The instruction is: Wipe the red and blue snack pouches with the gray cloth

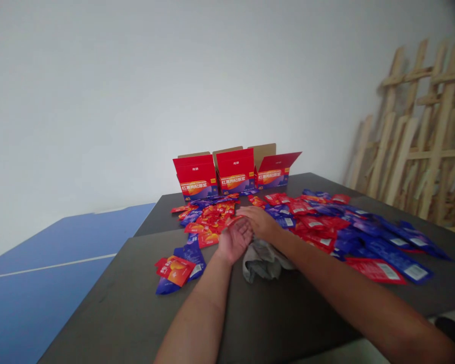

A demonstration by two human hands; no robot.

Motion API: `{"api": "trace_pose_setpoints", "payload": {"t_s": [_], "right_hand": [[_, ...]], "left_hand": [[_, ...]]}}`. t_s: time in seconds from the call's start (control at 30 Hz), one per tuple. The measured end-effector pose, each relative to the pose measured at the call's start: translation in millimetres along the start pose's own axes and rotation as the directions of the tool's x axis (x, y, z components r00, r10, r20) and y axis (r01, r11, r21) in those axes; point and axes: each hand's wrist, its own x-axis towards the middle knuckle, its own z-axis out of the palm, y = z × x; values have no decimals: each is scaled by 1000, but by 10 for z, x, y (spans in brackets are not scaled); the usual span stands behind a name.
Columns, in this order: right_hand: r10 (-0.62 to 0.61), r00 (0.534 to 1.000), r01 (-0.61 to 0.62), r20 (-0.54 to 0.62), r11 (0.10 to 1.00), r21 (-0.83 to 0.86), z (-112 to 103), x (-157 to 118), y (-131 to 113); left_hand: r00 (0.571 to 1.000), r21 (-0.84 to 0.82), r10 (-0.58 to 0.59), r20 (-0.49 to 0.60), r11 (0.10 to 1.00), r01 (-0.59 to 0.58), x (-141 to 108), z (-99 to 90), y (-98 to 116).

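Observation:
My left hand (235,240) is turned palm up over the dark table, its fingers loosely curved and the palm showing. Just above it, my right hand (261,222) reaches across with fingers together, at a red sachet (233,220) between the two hands. The right fingertips are partly hidden, so its exact grip is hard to see. Beneath the right wrist lies a crumpled grey cloth (263,260). Beyond and left of the hands spreads a pile of red and blue sachets (208,217). A small group holds a red sachet (175,270) on top of blue ones, nearer me.
Three open red and purple cartons (235,174) stand in a row at the back. A larger heap of red and blue sachets (326,222) covers the table's right side. A blue table (79,253) adjoins on the left; wooden frames (420,136) lean at right.

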Motion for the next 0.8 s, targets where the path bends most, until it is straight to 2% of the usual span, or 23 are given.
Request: {"api": "trace_pose_setpoints", "payload": {"t_s": [0.03, 0.1, 0.17, 0.27, 0.37, 0.47, 0.57, 0.63, 0.7, 0.8], "right_hand": [[-26, 999, 25, -19, 999, -27, -55, -145, 69], [-25, 999, 21, -40, 995, -95, -115, -393, 176], [-5, 999, -1, -45, 991, -134, -112, -565, 233], [115, 990, -124, -80, 986, -111, -21, -681, 255], [310, 939, -317, -147, 948, -33, 107, -703, 247], [412, 910, -414, -46, 910, -23, 209, -712, 212], [408, 903, -402, 137, 913, -69, 248, -709, 156], [377, 905, -374, 197, 926, -56, 229, -689, 130], [350, 921, -353, 169, 936, -12, 172, -664, 127], [340, 940, -340, 12, 940, 26, 45, -656, 147]], "left_hand": [[996, 5, -85, 38, 996, 85, -37, 1, 31], [960, 59, -262, 103, 965, 257, -111, 3, 65], [929, 113, -346, 133, 936, 333, -160, -5, 71], [949, 158, -289, 126, 950, 268, -172, -37, 69], [982, 151, -160, 96, 978, 145, -147, -60, 87], [999, 86, -36, 38, 996, 33, -123, -49, 105], [999, 39, 42, 2, 998, -42, -107, -25, 112], [997, 26, 70, -22, 997, -70, -100, -14, 119], [996, 17, 75, -57, 997, -74, -95, -10, 133], [995, -7, 53, -82, 999, -54, -93, -12, 156]]}}
